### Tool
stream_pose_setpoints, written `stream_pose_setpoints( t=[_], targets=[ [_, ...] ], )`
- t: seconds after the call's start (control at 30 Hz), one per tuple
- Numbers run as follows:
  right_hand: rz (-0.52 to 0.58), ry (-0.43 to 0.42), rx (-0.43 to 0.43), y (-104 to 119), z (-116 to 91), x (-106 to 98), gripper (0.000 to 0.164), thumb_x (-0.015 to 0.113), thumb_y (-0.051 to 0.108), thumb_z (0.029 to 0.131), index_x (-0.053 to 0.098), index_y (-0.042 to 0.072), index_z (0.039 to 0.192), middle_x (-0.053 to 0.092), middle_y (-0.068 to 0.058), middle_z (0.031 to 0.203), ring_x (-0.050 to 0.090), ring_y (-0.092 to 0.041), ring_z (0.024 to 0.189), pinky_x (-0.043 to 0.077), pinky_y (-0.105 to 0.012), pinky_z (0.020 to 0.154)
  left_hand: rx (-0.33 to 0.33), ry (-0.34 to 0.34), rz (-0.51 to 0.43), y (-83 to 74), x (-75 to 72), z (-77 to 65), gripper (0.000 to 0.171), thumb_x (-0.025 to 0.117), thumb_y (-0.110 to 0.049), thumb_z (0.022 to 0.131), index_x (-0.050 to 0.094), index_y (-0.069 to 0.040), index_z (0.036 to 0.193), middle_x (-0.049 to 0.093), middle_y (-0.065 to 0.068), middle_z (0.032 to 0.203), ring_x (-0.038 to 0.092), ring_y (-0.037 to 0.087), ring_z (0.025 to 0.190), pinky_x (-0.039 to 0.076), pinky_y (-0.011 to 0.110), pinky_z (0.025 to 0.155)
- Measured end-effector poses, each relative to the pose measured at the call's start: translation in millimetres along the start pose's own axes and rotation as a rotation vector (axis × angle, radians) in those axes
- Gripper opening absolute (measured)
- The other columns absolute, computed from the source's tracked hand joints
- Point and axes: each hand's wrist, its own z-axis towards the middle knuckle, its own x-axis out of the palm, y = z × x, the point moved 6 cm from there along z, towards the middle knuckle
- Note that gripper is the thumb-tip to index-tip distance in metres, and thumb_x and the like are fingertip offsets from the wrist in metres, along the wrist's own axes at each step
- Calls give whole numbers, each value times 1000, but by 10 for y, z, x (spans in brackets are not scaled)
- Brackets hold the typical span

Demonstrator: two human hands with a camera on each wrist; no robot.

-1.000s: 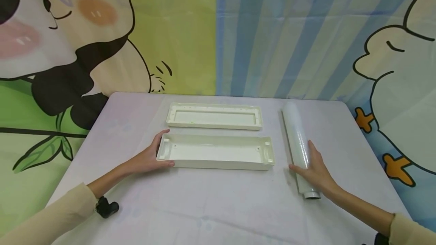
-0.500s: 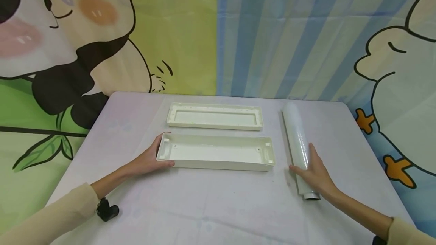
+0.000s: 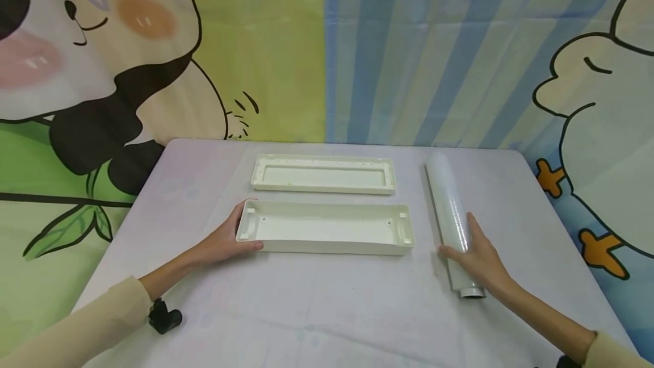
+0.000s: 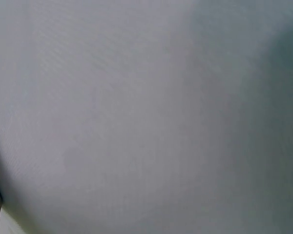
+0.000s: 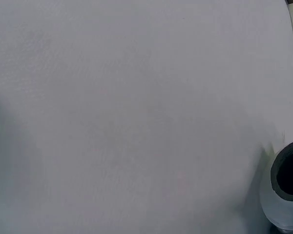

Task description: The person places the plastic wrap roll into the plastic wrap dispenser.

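Observation:
A long white plastic box, open at the top, sits on the table in the head view. My left hand grips its left end, thumb along the front wall and fingers behind. A roll of clear plastic wrap lies lengthwise to the right of the box. Across the near half of the roll my right hand holds it, thumb on the left side and fingers on the right. Only the hollow end of the wrap roll shows in the right wrist view. Mostly blurred white cloth fills the left wrist view.
Behind the box lies a long white lid-like tray with a raised rim, a narrow gap apart from it. A white cloth covers the table. A printed cartoon curtain hangs at the table's back edge.
Both hands keep their holds, and the box, tray and roll stay in place on the table. Only a slight shift of the head view shows.

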Motion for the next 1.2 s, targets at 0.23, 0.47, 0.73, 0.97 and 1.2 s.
stream_pose_setpoints(
  t=[0.23,0.47,0.73,0.97,1.2],
  targets=[
    [-21,9,11,-58,46,-106,113,72,40,85,-9,5,155,18,-37,153,40,-58,123,44,-68,87,-15,-7,13,-20,-10,-9,103,79,-29,80,9,-19,154,31,13,151,43,31,126,38,43,99],
    [-15,32,11,-72,80,-190,111,71,42,85,-7,9,156,20,-36,153,42,-57,122,46,-67,85,-25,-14,1,-21,-13,-19,104,80,-30,79,9,-19,154,31,12,152,42,30,127,37,46,99],
    [-9,19,-13,-56,78,-222,104,72,41,85,7,-2,154,29,-36,148,45,-54,121,46,-64,87,-22,-2,-3,-9,-7,-2,104,79,-30,80,8,-16,154,29,14,152,41,32,129,37,47,99],
    [13,31,-18,-38,55,-244,101,69,42,87,7,2,155,30,-36,148,48,-52,118,50,-56,82,-21,1,5,-15,2,0,104,78,-30,81,7,-16,155,28,14,153,39,32,131,36,49,100],
    [-16,18,-32,4,12,-270,102,70,41,86,6,4,156,32,-38,146,51,-53,116,52,-54,77,-16,-3,1,-2,3,-6,103,78,-29,81,7,-15,155,29,15,153,40,32,130,37,46,99]
  ],
)
